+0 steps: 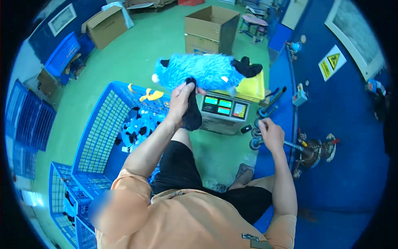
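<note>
My left hand (179, 99) is closed around a black limb of a bright blue furry plush toy (201, 71), holding the toy up in front of me. The toy lies sideways in the air, with more black parts at its right end. My right hand (272, 133) is raised beside the metal tubes (267, 113) that stick out of the blue machine (319, 195). Its fingers are curled together, and whatever may be between them is hidden. Below and behind the toy stands a scale (224, 108) with green lit displays and a yellow tray (253, 88).
To my left, a blue plastic crate (93, 137) contains more blue and black plush pieces (141, 126). Yellow cloth pieces (151, 95) hang at its rim. Cardboard boxes (203, 31) stand farther off. A valve assembly (313, 151) juts from the machine at my right.
</note>
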`<control>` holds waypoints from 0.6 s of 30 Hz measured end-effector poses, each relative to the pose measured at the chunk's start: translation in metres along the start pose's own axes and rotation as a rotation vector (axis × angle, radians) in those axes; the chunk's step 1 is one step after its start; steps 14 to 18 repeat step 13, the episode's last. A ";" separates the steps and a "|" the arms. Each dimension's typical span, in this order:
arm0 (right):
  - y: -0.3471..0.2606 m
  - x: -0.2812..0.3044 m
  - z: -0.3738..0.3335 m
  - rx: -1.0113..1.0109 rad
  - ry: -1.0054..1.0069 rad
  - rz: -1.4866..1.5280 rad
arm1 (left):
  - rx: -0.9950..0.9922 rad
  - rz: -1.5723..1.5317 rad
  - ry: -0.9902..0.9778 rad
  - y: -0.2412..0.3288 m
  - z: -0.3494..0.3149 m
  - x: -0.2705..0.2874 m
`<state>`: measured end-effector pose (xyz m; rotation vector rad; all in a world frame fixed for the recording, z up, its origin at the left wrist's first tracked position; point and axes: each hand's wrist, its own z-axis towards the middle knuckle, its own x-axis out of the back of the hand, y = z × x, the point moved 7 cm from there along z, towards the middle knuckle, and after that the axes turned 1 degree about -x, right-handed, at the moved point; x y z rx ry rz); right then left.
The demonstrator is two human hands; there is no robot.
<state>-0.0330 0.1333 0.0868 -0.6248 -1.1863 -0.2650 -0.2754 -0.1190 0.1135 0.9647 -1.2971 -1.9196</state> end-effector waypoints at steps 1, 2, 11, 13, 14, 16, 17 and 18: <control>-0.015 -0.004 0.001 -0.018 -0.080 -0.077 | 0.005 -0.017 0.061 0.008 -0.014 0.019; -0.019 -0.011 0.005 -0.033 -0.132 -0.151 | 0.000 -0.028 0.134 0.019 -0.028 0.037; 0.030 -0.044 0.008 0.022 -0.149 -0.203 | -0.103 -0.176 1.013 0.086 -0.178 0.306; 0.059 -0.067 0.021 0.075 -0.123 -0.147 | -0.082 -0.220 1.111 0.091 -0.199 0.333; 0.059 -0.067 0.021 0.075 -0.123 -0.147 | -0.082 -0.220 1.111 0.091 -0.199 0.333; 0.059 -0.067 0.021 0.075 -0.123 -0.147 | -0.082 -0.220 1.111 0.091 -0.199 0.333; 0.059 -0.067 0.021 0.075 -0.123 -0.147 | -0.082 -0.220 1.111 0.091 -0.199 0.333; 0.059 -0.067 0.021 0.075 -0.123 -0.147 | -0.082 -0.220 1.111 0.091 -0.199 0.333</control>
